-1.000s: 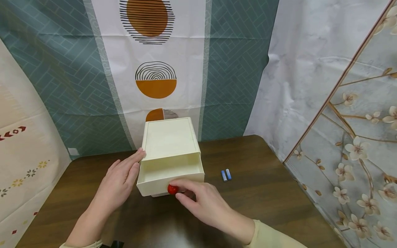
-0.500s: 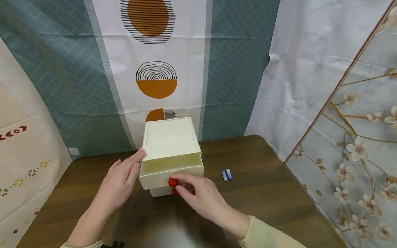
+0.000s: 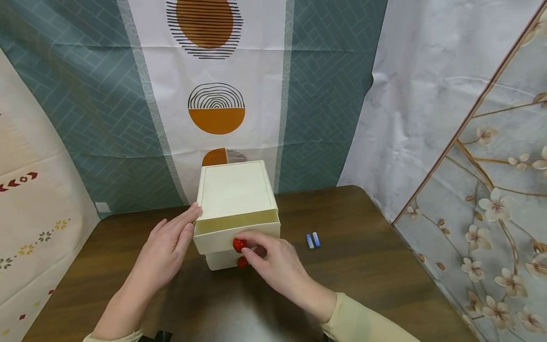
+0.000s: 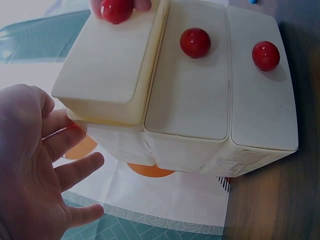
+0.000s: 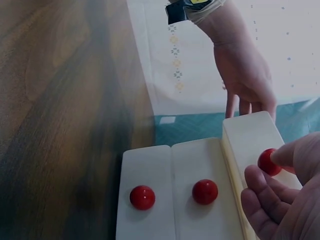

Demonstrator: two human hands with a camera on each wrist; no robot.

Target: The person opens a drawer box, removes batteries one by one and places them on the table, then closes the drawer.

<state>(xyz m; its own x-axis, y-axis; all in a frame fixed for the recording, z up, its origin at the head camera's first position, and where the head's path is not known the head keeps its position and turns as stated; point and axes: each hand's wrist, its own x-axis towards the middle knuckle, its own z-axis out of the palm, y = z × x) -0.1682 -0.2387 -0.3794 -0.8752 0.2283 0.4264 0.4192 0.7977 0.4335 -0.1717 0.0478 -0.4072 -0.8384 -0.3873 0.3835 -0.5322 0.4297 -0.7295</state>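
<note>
A cream drawer unit, boxy and smooth like moulded plastic, stands on the table, its front facing six o'clock in the head view. Its flat top carries a shallow rectangular border. The top drawer, a round-cornered tray with a plain matte face, juts part-way out towards six o'clock, leaving a narrow opening behind its front edge. Below it, the middle drawer and the bottom drawer sit pushed in. Each face bears a glossy, ball-shaped red knob: the top knob, the middle knob and the bottom knob.

At five o'clock of the unit, the right hand pinches the top knob between thumb and forefinger, above a soft beige sleeve. At eight o'clock, the left hand rests its extended fingers against the unit's side, grasping nothing.

Between three and four o'clock, apart from the unit, two slim cylindrical batteries, blue and white, lie side by side. The table is dark brown, wood-grained and softly shiny, with rounded far corners. Beyond it, at twelve o'clock, hangs a creased teal-and-white cloth printed with bricklike lines and orange rounds; at two o'clock, a greyish flowered cloth.
</note>
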